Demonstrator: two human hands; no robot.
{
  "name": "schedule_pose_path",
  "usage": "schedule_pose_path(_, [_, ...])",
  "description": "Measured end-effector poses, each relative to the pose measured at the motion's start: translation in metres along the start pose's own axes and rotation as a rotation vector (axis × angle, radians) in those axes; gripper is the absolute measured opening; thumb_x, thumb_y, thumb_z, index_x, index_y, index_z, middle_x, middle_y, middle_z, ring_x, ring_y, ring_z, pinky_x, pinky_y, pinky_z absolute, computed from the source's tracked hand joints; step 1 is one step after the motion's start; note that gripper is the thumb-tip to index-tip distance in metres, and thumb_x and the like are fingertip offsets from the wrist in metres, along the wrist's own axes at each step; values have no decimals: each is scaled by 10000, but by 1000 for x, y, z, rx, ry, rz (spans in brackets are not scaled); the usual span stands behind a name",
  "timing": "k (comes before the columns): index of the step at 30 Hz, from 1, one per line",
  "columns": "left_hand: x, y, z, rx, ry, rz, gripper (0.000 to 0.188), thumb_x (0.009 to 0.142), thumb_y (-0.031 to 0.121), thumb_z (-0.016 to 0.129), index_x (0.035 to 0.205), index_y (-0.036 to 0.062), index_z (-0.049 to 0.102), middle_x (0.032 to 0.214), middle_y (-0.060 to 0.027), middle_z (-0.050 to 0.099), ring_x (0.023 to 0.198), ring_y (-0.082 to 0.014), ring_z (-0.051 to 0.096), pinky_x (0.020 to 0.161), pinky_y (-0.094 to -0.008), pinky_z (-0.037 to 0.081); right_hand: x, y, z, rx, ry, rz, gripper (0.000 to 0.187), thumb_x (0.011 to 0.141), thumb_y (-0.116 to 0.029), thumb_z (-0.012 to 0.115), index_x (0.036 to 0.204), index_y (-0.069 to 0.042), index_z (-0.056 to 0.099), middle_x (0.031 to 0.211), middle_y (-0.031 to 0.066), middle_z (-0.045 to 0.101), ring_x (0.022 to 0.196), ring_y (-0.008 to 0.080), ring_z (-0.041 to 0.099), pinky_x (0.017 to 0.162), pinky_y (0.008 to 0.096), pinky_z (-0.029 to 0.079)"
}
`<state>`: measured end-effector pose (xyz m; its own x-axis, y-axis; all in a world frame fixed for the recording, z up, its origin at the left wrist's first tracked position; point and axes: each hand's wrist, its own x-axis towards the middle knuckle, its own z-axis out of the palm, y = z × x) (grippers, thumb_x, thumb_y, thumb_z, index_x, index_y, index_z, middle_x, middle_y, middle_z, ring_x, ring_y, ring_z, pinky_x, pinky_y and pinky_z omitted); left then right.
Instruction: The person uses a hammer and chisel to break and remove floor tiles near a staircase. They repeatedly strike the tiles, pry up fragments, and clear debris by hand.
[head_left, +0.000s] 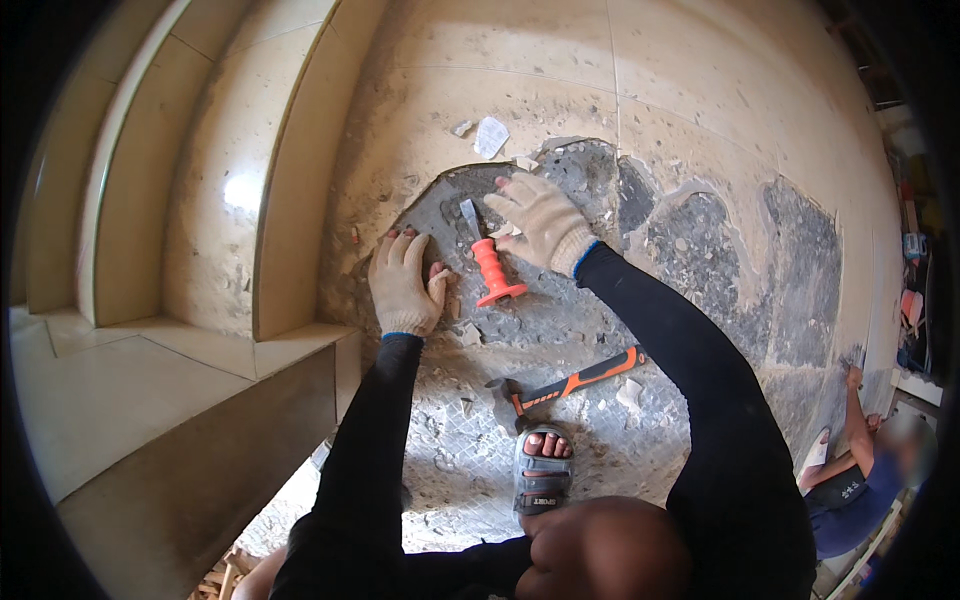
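Note:
Both my hands wear cream knit gloves with bare fingertips and blue cuffs. My left hand (405, 283) lies palm down on the rough broken floor, fingers stretched and thumb apart, near the tiled step. My right hand (540, 222) reaches over the grey exposed patch with its fingers spread; pale chips (506, 231) lie at its thumb and fingers. Between the hands rests a flat chisel (489, 263) with an orange ribbed grip and round guard, its blade toward the far side. Neither hand touches it. Closer to me lies a hammer (570, 386) with a black and orange handle.
Beige tiled steps (215, 180) rise on the left, above a tiled ledge (130, 400). Loose tile shards (491, 137) lie beyond the broken edge. My sandaled foot (544, 468) is beside the hammer head. At far right another person (860, 490) crouches, a hand on the floor.

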<state>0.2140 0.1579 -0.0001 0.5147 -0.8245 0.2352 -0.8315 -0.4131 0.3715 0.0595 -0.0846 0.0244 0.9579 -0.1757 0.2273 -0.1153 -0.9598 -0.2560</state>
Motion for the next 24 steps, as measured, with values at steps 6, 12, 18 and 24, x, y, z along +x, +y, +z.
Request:
schedule_pose_path(6, [-1,-1,1,-3,15,-5,522,884,230,750,1374,65,669,1433,-189,657,1431,-464,533,1185,-580,430,-14,1,20,-47,-55,-63,341,863,-329,818,1123,-124,740,1208,110,695,1217,332,634,1041,478,518])
schedule_pose_path(12, [0,-1,1,-4,9,-7,528,876,228,755,1372,70,671,1432,-192,656,1410,-469,544,1177,-579,435,-21,8,14,-40,-56,-87,163,887,-277,780,982,-171,700,1016,58,657,1022,305,679,867,480,550])
schedule_pose_path(18, [1,2,-1,0,17,6,528,873,232,763,1369,75,676,1435,-188,654,1410,-467,541,1176,-577,436,-29,0,14,91,-88,145,160,947,-297,733,993,-144,739,1014,95,700,1011,306,708,885,462,564])
schedule_pose_path(24, [1,2,-3,-19,4,1,536,862,253,782,1356,72,679,1417,-188,662,1405,-462,545,1191,-570,430,-116,-43,-52,496,-13,552,199,946,-276,758,961,-79,773,1000,114,746,962,315,720,835,424,559])
